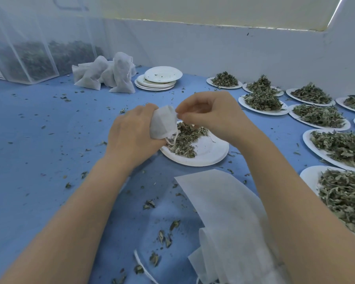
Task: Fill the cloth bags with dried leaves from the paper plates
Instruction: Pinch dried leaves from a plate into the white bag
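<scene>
Nearest the camera, a pile of empty white cloth bags (230, 226) is laid flat on the blue table (39, 140), partly covered by the right forearm. Loose leaf crumbs (164, 236) are scattered across the surface beside it.

Mid-table, a small cloth bag (162, 125) is gripped in the left hand (131, 134), fingers curled round its body, its drawstring dangling beneath. The bag's upper edge is pinched by the right hand (211, 114), thumb and forefinger closed narrowly on the fabric or string; which one cannot be told. Both hands are held just above a paper plate (211, 154) bearing a reduced heap of dried leaves (184, 140).

To the right, a spread of full plates (320, 115) is ranged toward the wall, each heaped with leaves.

Farther back, a stack of emptied plates (162, 77) is seen, with filled bags (109, 74) heaped just left of it. At far left, mesh-walled bins (29, 62) of dark leaves are noted.
</scene>
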`<state>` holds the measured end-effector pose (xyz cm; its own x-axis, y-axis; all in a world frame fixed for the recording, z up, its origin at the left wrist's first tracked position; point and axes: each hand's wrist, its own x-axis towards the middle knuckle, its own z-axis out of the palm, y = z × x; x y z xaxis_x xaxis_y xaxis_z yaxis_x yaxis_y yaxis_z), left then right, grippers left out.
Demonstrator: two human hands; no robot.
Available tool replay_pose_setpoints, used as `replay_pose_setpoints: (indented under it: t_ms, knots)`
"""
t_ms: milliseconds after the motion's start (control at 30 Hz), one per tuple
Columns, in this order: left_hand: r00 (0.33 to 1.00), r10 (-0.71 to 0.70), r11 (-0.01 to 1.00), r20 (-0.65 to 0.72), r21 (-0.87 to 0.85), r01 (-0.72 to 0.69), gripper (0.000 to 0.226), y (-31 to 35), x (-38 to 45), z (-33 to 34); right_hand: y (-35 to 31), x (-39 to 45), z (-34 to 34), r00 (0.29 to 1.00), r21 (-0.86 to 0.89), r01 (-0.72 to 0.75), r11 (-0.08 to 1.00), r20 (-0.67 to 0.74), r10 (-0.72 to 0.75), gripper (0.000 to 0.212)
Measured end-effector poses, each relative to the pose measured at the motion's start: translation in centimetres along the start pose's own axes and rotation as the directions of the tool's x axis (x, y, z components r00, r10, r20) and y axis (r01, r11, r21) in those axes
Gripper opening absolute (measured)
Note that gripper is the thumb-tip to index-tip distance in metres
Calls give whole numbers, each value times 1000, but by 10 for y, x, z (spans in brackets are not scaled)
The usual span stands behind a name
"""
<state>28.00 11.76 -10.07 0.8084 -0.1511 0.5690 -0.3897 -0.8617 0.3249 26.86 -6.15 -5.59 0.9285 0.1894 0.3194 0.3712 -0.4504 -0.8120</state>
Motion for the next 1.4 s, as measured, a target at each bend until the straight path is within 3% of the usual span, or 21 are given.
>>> replay_pose_setpoints:
  t_ms: [67, 133, 267, 467, 633, 867, 1133, 1267, 1400]
  knots:
    - [1000, -27, 999, 10, 19, 27, 51, -4, 1, -1, 5, 0, 0, 999, -280, -34, 959, -5, 34, 28]
    - [998, -59, 998, 22, 9, 59, 49, -8, 2, -2, 10, -1, 4, 988, -470, -51, 881, 104, 112, 38]
    - [996, -79, 997, 50, 4, 79, 48, -11, 2, -2, 13, -1, 18, 937, -622, 32, 782, 290, 193, 51]
    - [995, -81, 997, 63, -10, 81, 47, -11, 1, -1, 12, 0, 7, 946, -589, -14, 808, 253, 201, 35]
    - [994, -77, 997, 72, -16, 78, 48, -12, 1, -1, 14, -2, 14, 894, -641, -24, 767, 329, 303, 44]
    - [995, -58, 998, 85, -14, 60, 47, -10, 0, -1, 18, 0, 18, 958, -615, -58, 786, 187, 217, 22]
    - [996, 19, 996, 91, 88, -28, 49, -11, 0, 1, 12, -2, -9, 982, -450, -178, 875, -22, 188, 20]
    - [991, 114, 978, 75, 166, -125, 46, -8, -1, 3, 0, -2, -12, 989, -482, -144, 865, -32, 147, 21]
    - [987, 155, 967, 50, 195, -162, 43, -1, -1, 5, -10, 0, 0, 993, -646, -2, 763, 92, 81, 20]
